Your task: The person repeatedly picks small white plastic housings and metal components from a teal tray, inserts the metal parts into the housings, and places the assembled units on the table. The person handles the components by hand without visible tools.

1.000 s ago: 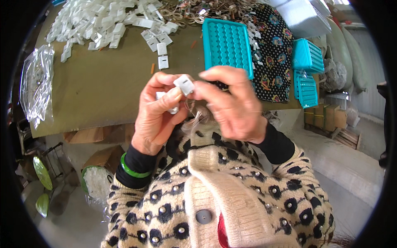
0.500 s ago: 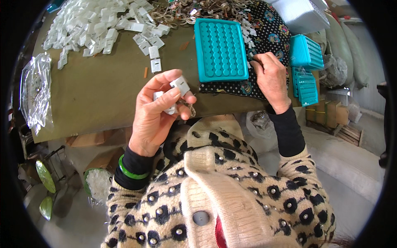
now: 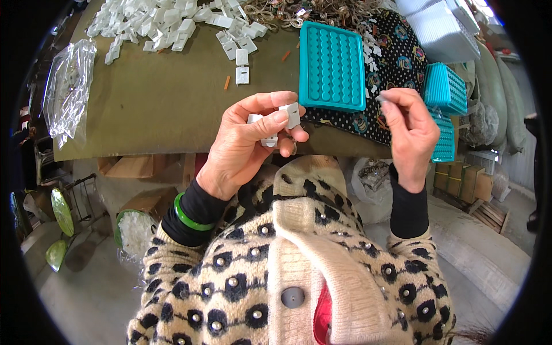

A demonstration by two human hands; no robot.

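My left hand (image 3: pixel 238 135) is closed around a white plastic casing (image 3: pixel 292 115). Its two blocky parts show between thumb and fingers, one with a dark slot; whether they are joined is hidden. A bit of cord seems to hang below the fingers. To the right, my right hand (image 3: pixel 411 129) pinches a small pale piece (image 3: pixel 380 99) between thumb and forefinger, above a black patterned cloth (image 3: pixel 397 69). Between the hands and further back lies a teal tray (image 3: pixel 332 66) with rows of round bumps. More small white pieces (image 3: pixel 372 49) lie along its right side.
A heap of white casings (image 3: pixel 155 23) covers the back left of the table, with coiled cords (image 3: pixel 276 14) beside it. Clear plastic wrap (image 3: pixel 72 92) hangs over the left edge. Stacked teal trays (image 3: pixel 445 86) and white trays (image 3: pixel 443 31) stand at the right.
My right hand has come up from beside the teal tray, slightly toward me, with a small pale piece in its pinch. My left hand keeps its hold; the whole view has shifted.
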